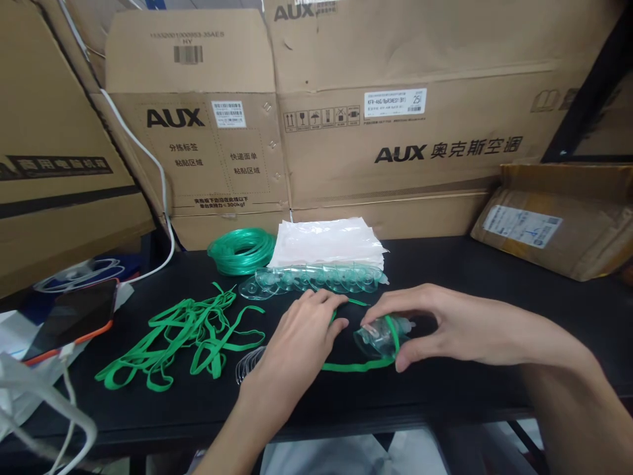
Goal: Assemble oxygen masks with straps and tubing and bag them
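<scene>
A clear oxygen mask (374, 340) lies on its side on the black tabletop, gripped between the thumb and fingers of my right hand (440, 323). A green elastic strap (356, 366) crosses the mask and runs left along the table, passing under my left hand (309, 330). Green strap shows between my left thumb and forefinger, which are bent together around it, and a loose strap end pokes out past the fingertips. The other left fingers hide what is beneath them. Behind both hands lies a row of overlapping clear masks (321, 278).
More green straps (217, 336) lie tangled at left, near thin metal strips (248, 364). Behind are a coil of green tubing (241, 251) and stacked white plastic bags (326, 241). A phone (74, 320) with cables is far left; a taped carton (558, 221) stands right.
</scene>
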